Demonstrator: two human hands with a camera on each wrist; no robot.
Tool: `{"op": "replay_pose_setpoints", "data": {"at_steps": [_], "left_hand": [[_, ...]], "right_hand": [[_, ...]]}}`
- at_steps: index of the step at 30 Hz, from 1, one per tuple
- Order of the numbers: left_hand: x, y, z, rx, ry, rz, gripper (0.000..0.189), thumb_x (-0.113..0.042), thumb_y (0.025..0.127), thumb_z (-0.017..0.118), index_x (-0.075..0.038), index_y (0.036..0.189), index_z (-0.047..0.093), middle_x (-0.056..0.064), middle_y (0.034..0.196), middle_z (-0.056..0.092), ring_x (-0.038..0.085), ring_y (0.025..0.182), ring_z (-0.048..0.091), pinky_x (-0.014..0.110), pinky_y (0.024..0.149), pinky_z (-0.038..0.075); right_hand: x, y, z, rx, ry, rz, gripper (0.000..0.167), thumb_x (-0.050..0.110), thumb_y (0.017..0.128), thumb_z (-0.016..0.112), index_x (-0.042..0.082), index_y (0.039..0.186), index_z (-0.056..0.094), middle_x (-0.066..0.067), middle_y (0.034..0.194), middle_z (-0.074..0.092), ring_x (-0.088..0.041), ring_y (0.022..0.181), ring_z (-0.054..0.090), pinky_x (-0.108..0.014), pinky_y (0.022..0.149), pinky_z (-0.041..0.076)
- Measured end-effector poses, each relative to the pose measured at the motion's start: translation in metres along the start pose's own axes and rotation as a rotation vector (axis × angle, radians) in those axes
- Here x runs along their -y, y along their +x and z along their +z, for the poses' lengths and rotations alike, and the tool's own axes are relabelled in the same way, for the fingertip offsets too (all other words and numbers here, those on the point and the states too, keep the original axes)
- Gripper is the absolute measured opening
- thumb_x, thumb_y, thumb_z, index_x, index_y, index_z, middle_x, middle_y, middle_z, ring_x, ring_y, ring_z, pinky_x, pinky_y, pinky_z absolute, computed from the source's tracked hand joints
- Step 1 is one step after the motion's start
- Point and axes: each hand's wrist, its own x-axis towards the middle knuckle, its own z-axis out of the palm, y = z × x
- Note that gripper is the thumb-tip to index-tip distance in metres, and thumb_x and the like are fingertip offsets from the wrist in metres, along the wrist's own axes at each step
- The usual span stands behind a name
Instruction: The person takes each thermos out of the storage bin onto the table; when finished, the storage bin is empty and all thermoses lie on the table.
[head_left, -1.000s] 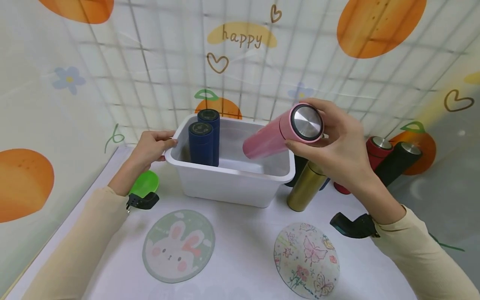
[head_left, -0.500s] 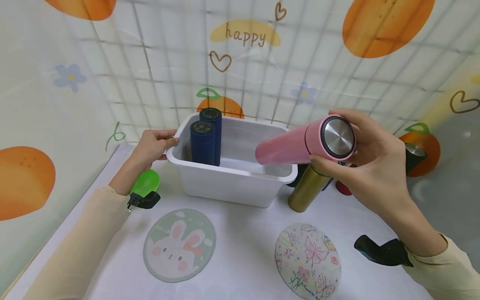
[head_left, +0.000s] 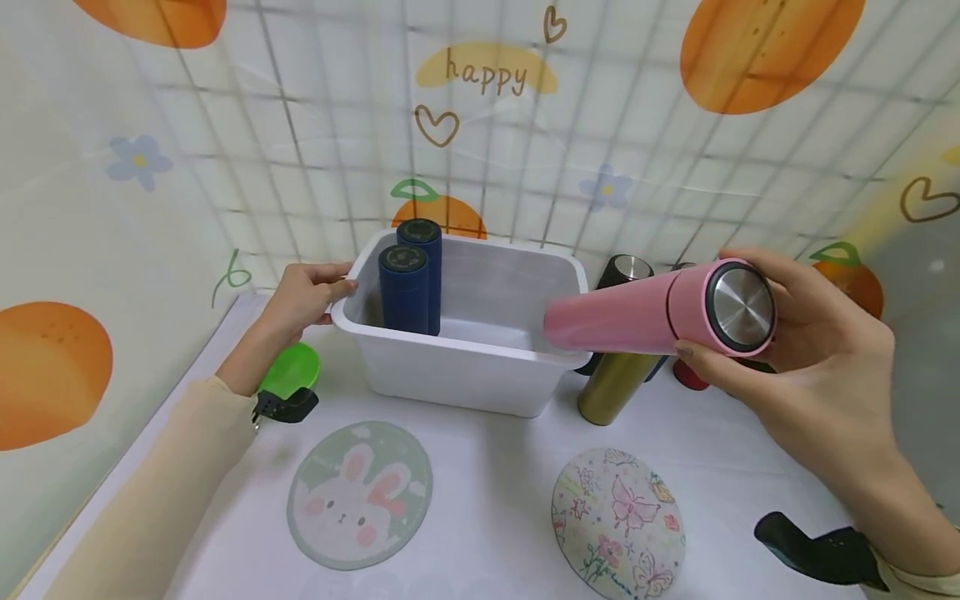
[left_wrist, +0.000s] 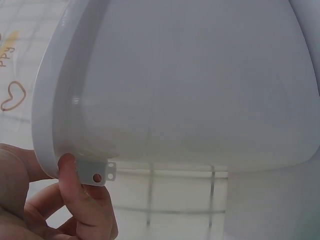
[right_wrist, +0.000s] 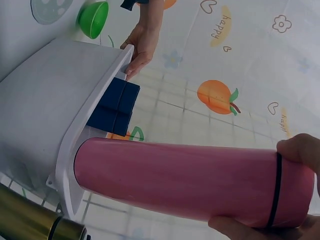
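Note:
My right hand [head_left: 832, 367] holds a pink thermos flask [head_left: 618, 317] by its lid end, thumb below and fingers above. The flask lies nearly level, its steel lid top [head_left: 741, 307] facing right and its base overlapping the right rim of a white plastic bin [head_left: 450, 375] in the head view. At the bin's left end, my left hand [head_left: 300, 296] grips the rim; the left wrist view shows the thumb [left_wrist: 70, 172] against the rim's underside. Two navy flasks [head_left: 405, 292] stand upright inside the bin, at its left side.
Right of the bin, a gold flask [head_left: 611, 392] leans, with a black flask [head_left: 630, 267] behind it and a red one [head_left: 688, 377] mostly hidden. A green bowl [head_left: 292, 371] sits by my left wrist. Two round mats, a rabbit one [head_left: 360, 496] and a butterfly one [head_left: 618, 525], lie in front.
My right hand has moved right and slightly down with the pink flask, which now lies more level and largely outside the bin. My left hand has stayed on the rim.

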Motion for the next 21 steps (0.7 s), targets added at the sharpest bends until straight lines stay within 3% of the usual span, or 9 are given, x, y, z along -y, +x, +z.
{"op": "replay_pose_setpoints", "data": {"at_steps": [4,7,14,18,21], "left_hand": [[0.001,0.001,0.002,0.004,-0.009,-0.008,0.048,-0.018,0.099,0.062,-0.008,0.145,0.053,0.022,0.132,0.06,0.017,0.091,0.063,0.026,0.066,0.057],[0.001,0.001,0.002,0.008,-0.012,-0.004,0.048,-0.018,0.099,0.062,-0.008,0.145,0.054,0.022,0.133,0.06,0.016,0.09,0.063,0.025,0.065,0.057],[-0.001,0.001,0.0,0.012,-0.005,-0.013,0.049,-0.019,0.099,0.063,-0.009,0.146,0.053,0.023,0.134,0.059,0.015,0.089,0.063,0.025,0.065,0.056],[-0.002,0.001,-0.001,0.001,0.002,-0.014,0.047,-0.019,0.099,0.062,-0.007,0.145,0.054,0.022,0.135,0.058,0.017,0.092,0.063,0.026,0.066,0.057],[-0.002,0.0,-0.001,0.002,0.002,-0.01,0.047,-0.019,0.099,0.062,-0.006,0.144,0.055,0.022,0.136,0.058,0.019,0.094,0.063,0.026,0.067,0.057]], "right_hand": [[0.006,-0.008,-0.008,-0.022,0.003,0.018,0.078,-0.037,0.055,0.072,-0.022,0.129,0.051,-0.031,0.118,0.059,-0.026,0.097,0.065,-0.023,0.078,0.056],[0.011,-0.016,-0.014,-0.043,-0.107,0.085,0.082,-0.036,0.056,0.074,-0.017,0.133,0.052,-0.031,0.125,0.057,-0.026,0.102,0.064,-0.022,0.08,0.055],[0.009,-0.033,-0.035,-0.035,-0.12,0.131,0.089,-0.037,0.053,0.074,-0.018,0.136,0.046,-0.034,0.13,0.056,-0.028,0.111,0.061,-0.021,0.089,0.052],[0.008,-0.04,-0.043,-0.027,-0.248,0.165,0.093,-0.036,0.054,0.075,-0.014,0.139,0.046,-0.027,0.132,0.059,-0.022,0.111,0.062,-0.018,0.089,0.05],[0.003,-0.046,-0.049,-0.035,-0.188,0.163,0.094,-0.037,0.053,0.073,-0.016,0.14,0.044,-0.024,0.132,0.06,-0.022,0.113,0.061,-0.017,0.089,0.05]]}}
